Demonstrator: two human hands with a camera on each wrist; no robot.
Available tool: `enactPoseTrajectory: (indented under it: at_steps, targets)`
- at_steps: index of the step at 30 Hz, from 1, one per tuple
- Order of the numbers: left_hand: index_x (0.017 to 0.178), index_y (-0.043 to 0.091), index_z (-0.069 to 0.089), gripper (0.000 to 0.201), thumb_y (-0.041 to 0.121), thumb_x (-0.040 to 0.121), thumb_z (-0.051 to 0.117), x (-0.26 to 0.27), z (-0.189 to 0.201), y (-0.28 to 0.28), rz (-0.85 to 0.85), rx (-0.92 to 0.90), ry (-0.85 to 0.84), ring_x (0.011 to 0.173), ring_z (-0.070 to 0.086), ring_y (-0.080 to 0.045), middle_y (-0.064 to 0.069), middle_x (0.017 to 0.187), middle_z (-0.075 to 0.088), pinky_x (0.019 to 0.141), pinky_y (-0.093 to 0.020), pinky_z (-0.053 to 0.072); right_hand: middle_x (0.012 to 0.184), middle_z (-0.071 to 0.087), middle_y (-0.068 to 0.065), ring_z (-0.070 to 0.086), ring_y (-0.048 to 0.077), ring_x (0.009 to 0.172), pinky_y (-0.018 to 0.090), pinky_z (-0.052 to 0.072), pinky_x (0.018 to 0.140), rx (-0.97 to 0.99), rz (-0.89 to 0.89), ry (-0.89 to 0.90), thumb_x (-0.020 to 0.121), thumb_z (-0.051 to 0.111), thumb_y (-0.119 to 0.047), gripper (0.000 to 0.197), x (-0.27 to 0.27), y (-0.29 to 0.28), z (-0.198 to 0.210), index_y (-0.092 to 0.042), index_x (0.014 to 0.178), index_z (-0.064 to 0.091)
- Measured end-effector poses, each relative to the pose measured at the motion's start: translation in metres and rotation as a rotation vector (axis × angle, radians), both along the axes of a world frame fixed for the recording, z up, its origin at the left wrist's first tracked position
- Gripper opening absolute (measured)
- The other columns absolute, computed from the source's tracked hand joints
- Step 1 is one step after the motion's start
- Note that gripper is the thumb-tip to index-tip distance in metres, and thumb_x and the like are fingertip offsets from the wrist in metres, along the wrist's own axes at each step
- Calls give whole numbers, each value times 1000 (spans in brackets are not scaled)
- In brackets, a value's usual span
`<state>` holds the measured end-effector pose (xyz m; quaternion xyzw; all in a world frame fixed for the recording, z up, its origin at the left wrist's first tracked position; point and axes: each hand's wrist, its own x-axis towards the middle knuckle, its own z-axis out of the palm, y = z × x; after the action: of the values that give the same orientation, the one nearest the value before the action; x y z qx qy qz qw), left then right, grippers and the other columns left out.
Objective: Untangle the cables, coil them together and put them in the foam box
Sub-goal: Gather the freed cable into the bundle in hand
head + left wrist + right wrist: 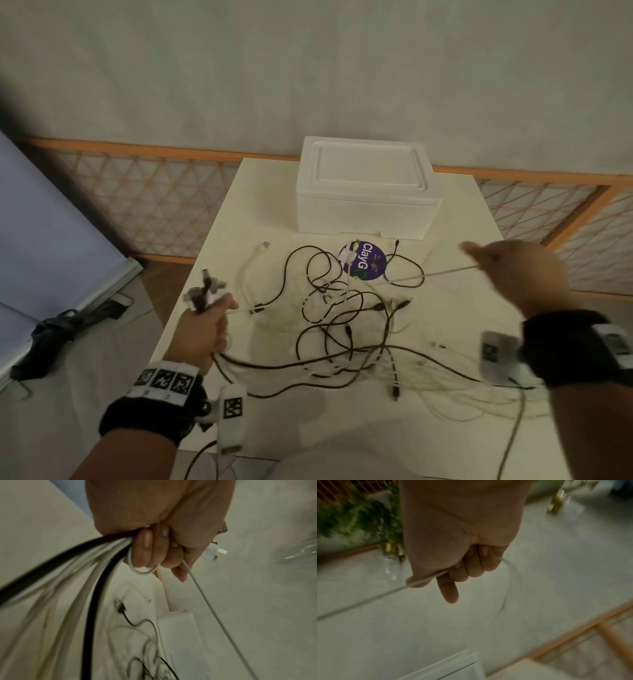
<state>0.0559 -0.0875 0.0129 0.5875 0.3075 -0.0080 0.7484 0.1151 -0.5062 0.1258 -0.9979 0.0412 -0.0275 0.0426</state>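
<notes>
A tangle of black and white cables (342,318) lies spread over the white table (260,192). My left hand (205,329) grips a bundle of cable ends at the table's left edge, plugs (205,291) sticking up above the fist. In the left wrist view the fingers (147,547) curl round black and white cables (96,582). My right hand (513,270), raised at the right, holds one white cable (442,272) stretched taut toward the tangle; the right wrist view shows the fingers (471,566) curled on that cable (426,580). The white foam box (366,192) stands behind, lid on.
A round purple sticker (364,262) lies on the table in front of the box. An orange lattice fence (144,202) runs behind the table. A dark bag (65,332) lies on the floor at the left, beside a pale board (44,240).
</notes>
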Motion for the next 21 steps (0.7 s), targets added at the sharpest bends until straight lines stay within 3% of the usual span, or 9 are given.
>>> enactPoseTrajectory:
  at_steps: [6, 7, 9, 11, 13, 15, 17, 19, 21]
  targets:
    - [78, 3, 57, 24, 17, 97, 52, -10, -17, 4, 5, 38, 9, 28, 21, -7, 5, 38, 30, 36, -12, 20, 58, 56, 8, 56, 28, 57, 41, 52, 66, -46, -256, 112, 88, 17, -68, 69, -3, -103, -24, -18, 60, 54]
    - [79, 4, 58, 23, 17, 97, 52, -8, -14, -2, -11, 13, 7, 29, 21, -6, 5, 39, 30, 36, -11, 20, 64, 61, 8, 59, 26, 62, 41, 53, 69, -97, -274, 163, 91, 20, -65, 67, -1, -105, -39, -18, 66, 60]
    - [81, 5, 58, 21, 17, 97, 52, -5, -7, -12, -61, -14, -3, 31, 22, -6, 4, 41, 34, 36, -13, 19, 98, 68, 9, 63, 24, 91, 41, 50, 86, -178, -241, 308, 97, 34, -52, 51, 1, -88, -63, -13, 97, 68]
    - [81, 5, 63, 20, 18, 95, 55, -2, 1, -22, -155, 49, -11, 32, 25, -6, -2, 49, 51, 36, -15, 18, 127, 59, 7, 55, 23, 116, 36, 40, 101, -126, -162, 330, 94, 49, -43, 41, 3, -49, -76, -14, 121, 60]
    - [80, 5, 68, 23, 18, 95, 55, 2, 8, -34, -227, 120, -32, 32, 26, -6, -7, 64, 66, 37, -15, 19, 131, 58, 3, 53, 20, 119, 33, 35, 101, 99, -24, 124, 90, 56, -42, 40, -3, 7, -74, -20, 124, 59]
    - [80, 7, 69, 25, 19, 96, 54, 5, 16, -47, -265, 171, -67, 33, 27, -7, -7, 67, 66, 38, -16, 20, 134, 54, -2, 48, 16, 123, 22, 29, 100, 373, 187, 44, 90, 58, -42, 44, -17, 77, -58, -21, 129, 55]
    - [79, 8, 69, 26, 21, 96, 53, 4, 25, -62, -305, 181, -131, 37, 29, -9, -3, 58, 57, 39, -18, 21, 140, 46, -6, 40, 13, 129, 15, 22, 100, 474, 503, 163, 86, 62, -48, 62, -33, 140, -44, -23, 139, 43]
    - [73, 9, 64, 28, 20, 96, 53, 0, 37, -78, -275, 114, -220, 37, 32, -7, 5, 47, 47, 39, -18, 25, 132, 54, -4, 50, 13, 118, 22, 35, 100, 514, 710, 336, 76, 72, -50, 79, -46, 184, -44, -21, 139, 36]
    - [65, 12, 54, 33, 23, 95, 54, -4, 47, -90, -190, -46, -293, 34, 34, -5, 7, 42, 40, 37, -18, 29, 113, 63, 0, 60, 13, 98, 29, 48, 82, 574, 706, 511, 71, 77, -42, 79, -50, 206, -57, -15, 133, 35]
